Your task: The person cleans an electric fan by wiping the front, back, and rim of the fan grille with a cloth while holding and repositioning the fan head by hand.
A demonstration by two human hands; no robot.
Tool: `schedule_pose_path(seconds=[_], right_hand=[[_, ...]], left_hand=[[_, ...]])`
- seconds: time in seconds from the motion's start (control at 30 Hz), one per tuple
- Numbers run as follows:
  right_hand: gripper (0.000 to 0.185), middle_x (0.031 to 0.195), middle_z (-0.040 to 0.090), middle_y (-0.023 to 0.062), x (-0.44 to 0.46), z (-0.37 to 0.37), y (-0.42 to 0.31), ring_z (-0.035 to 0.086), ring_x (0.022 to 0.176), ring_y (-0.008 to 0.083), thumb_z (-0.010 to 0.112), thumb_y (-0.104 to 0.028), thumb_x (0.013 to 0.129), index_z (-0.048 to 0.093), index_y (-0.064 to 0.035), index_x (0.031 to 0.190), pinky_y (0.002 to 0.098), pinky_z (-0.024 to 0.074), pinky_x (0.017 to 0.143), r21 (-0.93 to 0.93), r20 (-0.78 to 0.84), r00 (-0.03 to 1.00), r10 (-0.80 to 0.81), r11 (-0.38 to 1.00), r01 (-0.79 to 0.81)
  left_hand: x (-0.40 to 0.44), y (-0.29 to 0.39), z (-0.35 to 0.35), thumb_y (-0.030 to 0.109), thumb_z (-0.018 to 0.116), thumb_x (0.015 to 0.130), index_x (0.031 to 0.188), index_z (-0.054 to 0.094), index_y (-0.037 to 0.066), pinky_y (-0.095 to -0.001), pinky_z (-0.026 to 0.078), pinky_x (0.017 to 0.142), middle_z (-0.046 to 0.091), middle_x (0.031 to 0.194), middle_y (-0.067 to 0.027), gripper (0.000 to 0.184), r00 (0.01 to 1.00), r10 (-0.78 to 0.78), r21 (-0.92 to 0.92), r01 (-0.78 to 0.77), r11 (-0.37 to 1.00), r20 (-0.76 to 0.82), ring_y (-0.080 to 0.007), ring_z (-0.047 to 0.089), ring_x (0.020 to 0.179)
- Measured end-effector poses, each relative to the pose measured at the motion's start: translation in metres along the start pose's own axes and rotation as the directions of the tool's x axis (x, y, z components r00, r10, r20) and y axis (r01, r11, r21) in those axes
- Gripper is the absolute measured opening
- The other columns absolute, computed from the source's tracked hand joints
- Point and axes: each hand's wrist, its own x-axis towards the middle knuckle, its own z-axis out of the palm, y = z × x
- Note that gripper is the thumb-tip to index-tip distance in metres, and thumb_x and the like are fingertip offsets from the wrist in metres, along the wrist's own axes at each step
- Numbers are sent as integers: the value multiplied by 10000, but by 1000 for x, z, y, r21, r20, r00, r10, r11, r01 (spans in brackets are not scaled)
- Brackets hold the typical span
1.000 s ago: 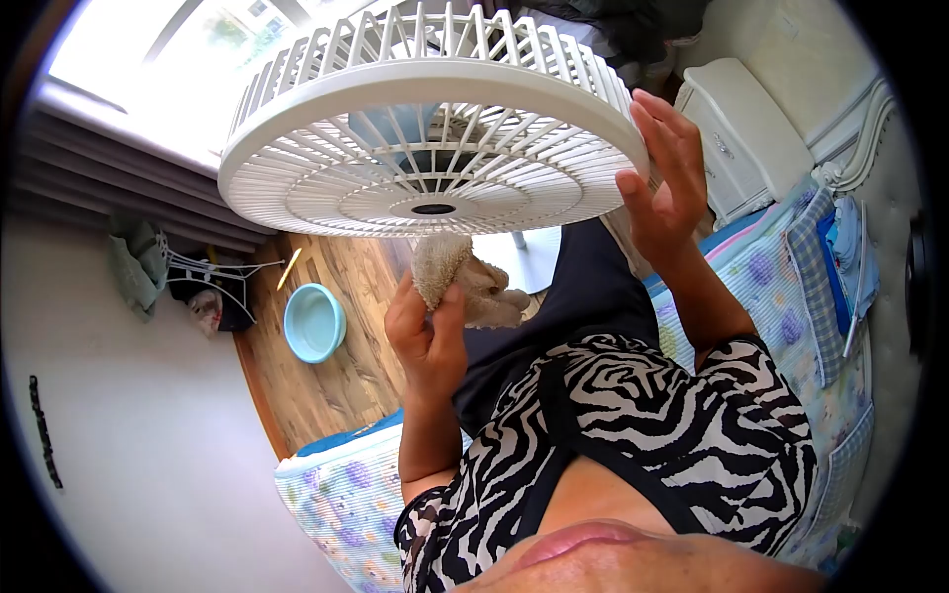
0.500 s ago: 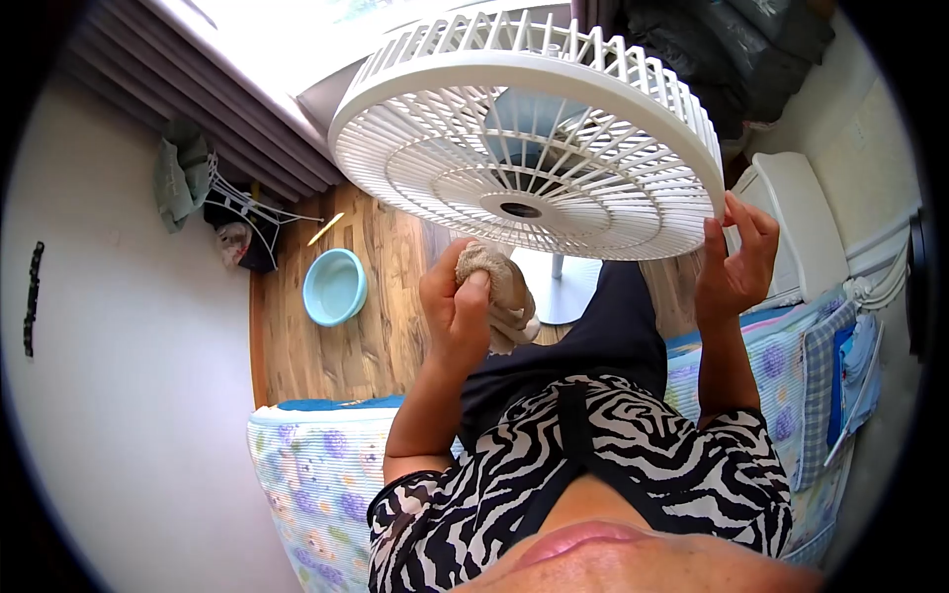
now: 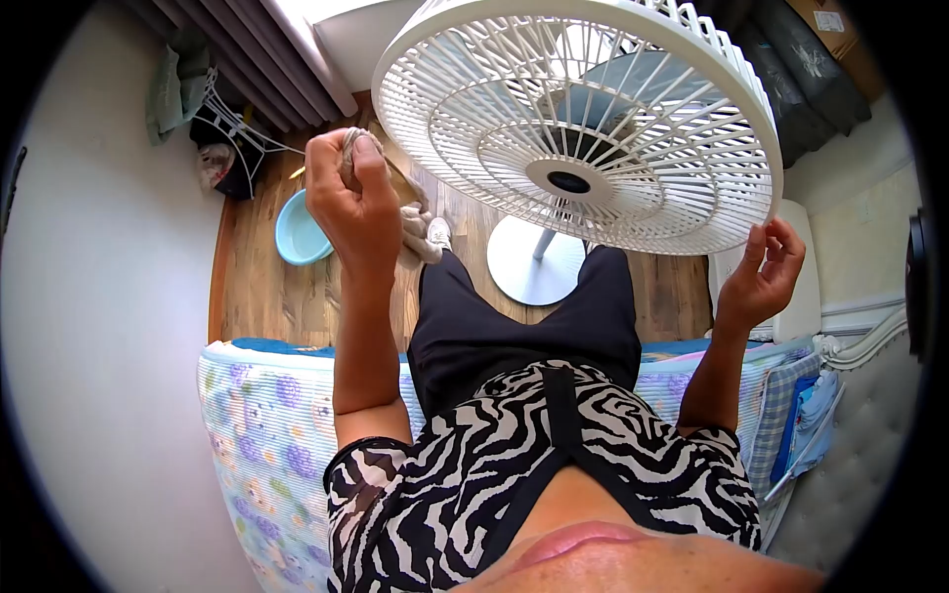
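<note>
Only got the head view here, so going off that: the white fan is up in the top middle, right in front of the wearer, with its front grille and black center cap pointing back at them. The disc sits at a slant, so its oval outline runs long from upper left down to lower right. Below it the pole drops to a round white base on the wood floor, between the legs. The left hand is in a tight fist, thumb pressing down on a bunched pale cloth, which is just left of the fan with a gap to the grille. The cloth's long way goes diagonal, from the top of the fist down to the right, loose end hanging floorward. The right hand is up at the fan's lower right rim, fingers loosely curled, touching it; can't tell if it's really pinching. Blue basin sits on the floor past the left forearm, and a flowery quilt covers the bed.
</note>
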Motion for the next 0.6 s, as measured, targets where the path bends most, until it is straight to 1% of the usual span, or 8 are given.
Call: schedule_pose_path(seconds=[0.03,0.1,0.13,0.17,0.23,0.33,0.43,0.6], right_hand=[[176,976,611,84,-1,0,2,602,876,173,645,-125,884,581,-37,1023,303,522,794,9,5,1000,21,1000,-21],[177,982,609,80,-1,0,4,598,884,171,641,-126,887,579,-35,1027,305,521,799,19,11,999,46,999,-46],[181,985,608,79,-1,-1,3,597,888,171,643,-126,887,578,-35,1029,307,522,799,21,17,999,49,999,-49],[185,989,607,77,-1,0,3,595,891,170,645,-127,886,576,-35,1030,308,523,799,24,21,998,51,998,-51],[203,986,602,77,-1,-1,4,591,892,162,643,-138,889,563,-31,1043,292,511,802,58,28,998,58,997,-60],[233,983,588,76,1,-2,11,583,897,151,636,-157,899,540,-24,1064,265,487,807,123,64,996,61,990,-68],[265,986,568,70,3,-5,16,565,912,136,612,-171,917,504,-14,1101,237,452,818,169,114,991,68,982,-87],[306,1040,554,64,12,-7,23,552,954,138,618,-159,911,474,-1,1130,252,425,876,240,204,977,68,964,-117]], left_hand=[[4,-6,1,114,518,898,912,553,15,-202,388,566,550,815,-21,107,999,5,3,-5,1000,-47,-62,459,625],[10,-18,-5,78,568,837,1094,581,5,-194,421,558,613,1008,-57,268,995,-59,67,54,996,75,-52,505,627],[13,-27,-7,73,575,821,1164,581,-3,-195,407,508,637,1055,-79,351,988,-73,80,63,995,139,-38,491,592],[14,-36,-5,115,599,839,1093,628,30,-291,504,721,646,1015,-112,269,982,-109,83,97,992,154,-192,624,867],[15,-53,0,172,635,860,1044,652,18,-280,498,716,664,965,-111,241,985,-83,56,75,996,148,-195,636,857],[12,-65,-1,174,646,890,1042,647,-15,-241,479,776,672,938,-59,242,961,-103,-1,107,994,255,-110,611,852],[14,-71,-3,165,667,875,1018,642,-5,-221,482,749,668,902,-39,223,956,-97,-115,133,984,275,-90,611,818],[22,-86,-10,206,725,830,996,602,30,-209,503,665,665,881,-51,272,871,-153,-315,325,891,466,-97,641,755]])
